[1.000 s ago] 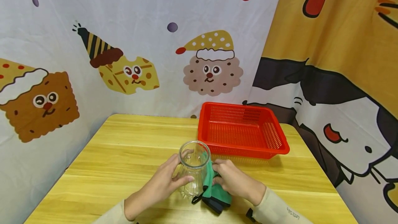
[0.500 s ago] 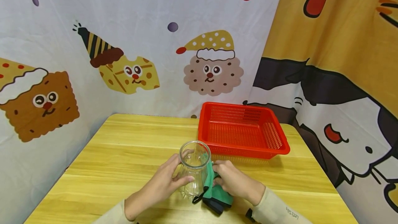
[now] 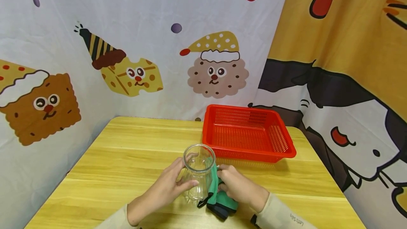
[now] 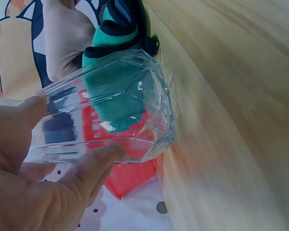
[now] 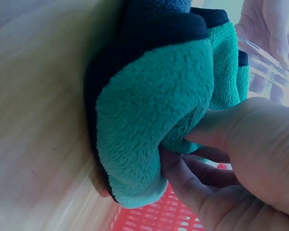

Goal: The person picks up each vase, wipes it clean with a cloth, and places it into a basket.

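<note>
A clear glass jar (image 3: pixel 198 183) with a wide round mouth and faceted base stands upright on the table. My left hand (image 3: pixel 168 186) grips it from the left, thumb in front and fingers round the far side. In the left wrist view the jar (image 4: pixel 110 110) shows green cloth through its wall. My right hand (image 3: pixel 243 186) holds a bunched green cloth (image 3: pixel 226 200) with dark edging and a dark underside, against the jar's right side. The right wrist view shows the plush cloth (image 5: pixel 154 106) pinched between thumb and fingers.
A red perforated plastic basket (image 3: pixel 249 154) sits behind the hands at the table's back right. The wooden table (image 3: pixel 136 147) ends at a cartoon-printed curtain (image 3: pixel 152 10) behind and at both sides.
My right hand and the cloth shift very slightly along the jar's right side. The left hand and the jar stay in place.
</note>
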Demonstrator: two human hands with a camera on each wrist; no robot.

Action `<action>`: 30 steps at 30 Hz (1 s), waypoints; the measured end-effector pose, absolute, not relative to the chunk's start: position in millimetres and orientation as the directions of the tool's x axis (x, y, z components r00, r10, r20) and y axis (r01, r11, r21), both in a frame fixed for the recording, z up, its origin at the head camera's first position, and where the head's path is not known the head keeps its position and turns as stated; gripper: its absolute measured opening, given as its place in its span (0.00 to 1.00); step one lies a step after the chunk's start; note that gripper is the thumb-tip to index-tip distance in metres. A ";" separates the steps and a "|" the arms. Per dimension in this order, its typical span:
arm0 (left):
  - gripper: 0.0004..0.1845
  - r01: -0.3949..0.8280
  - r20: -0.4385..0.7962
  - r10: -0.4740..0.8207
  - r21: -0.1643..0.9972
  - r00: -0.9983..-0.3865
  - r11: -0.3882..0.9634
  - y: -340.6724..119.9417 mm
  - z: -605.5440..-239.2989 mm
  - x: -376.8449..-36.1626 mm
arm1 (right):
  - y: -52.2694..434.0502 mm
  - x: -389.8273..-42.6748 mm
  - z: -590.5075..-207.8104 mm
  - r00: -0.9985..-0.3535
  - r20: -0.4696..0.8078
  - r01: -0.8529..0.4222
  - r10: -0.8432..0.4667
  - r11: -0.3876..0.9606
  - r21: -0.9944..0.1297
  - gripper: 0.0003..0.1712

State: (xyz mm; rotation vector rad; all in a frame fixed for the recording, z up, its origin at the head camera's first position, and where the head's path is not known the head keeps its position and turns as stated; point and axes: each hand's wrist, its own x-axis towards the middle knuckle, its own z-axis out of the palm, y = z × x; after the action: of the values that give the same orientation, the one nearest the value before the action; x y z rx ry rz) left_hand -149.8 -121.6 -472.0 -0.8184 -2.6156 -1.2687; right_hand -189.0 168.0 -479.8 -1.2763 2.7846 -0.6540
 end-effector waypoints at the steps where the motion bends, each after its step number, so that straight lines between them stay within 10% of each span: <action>1: 0.44 0.523 0.337 0.417 0.688 -0.844 0.504 -121.4 -471.7 -149.5 | 167.9 -188.6 -479.9 -0.665 0.165 -0.726 -0.728 0.581 -0.368 0.10; 30: 0.49 0.490 0.334 0.361 0.653 -0.871 0.577 -115.6 -471.4 -144.2 | 173.3 -185.6 -486.2 -0.759 0.127 -0.593 -0.639 0.597 -0.541 0.09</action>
State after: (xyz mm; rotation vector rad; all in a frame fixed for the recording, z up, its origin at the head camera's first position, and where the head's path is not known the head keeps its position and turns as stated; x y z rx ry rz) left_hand -144.2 -115.6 -471.4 -0.7188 -2.6407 -1.1708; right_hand -185.6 173.3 -486.2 -1.0569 2.7355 -0.8806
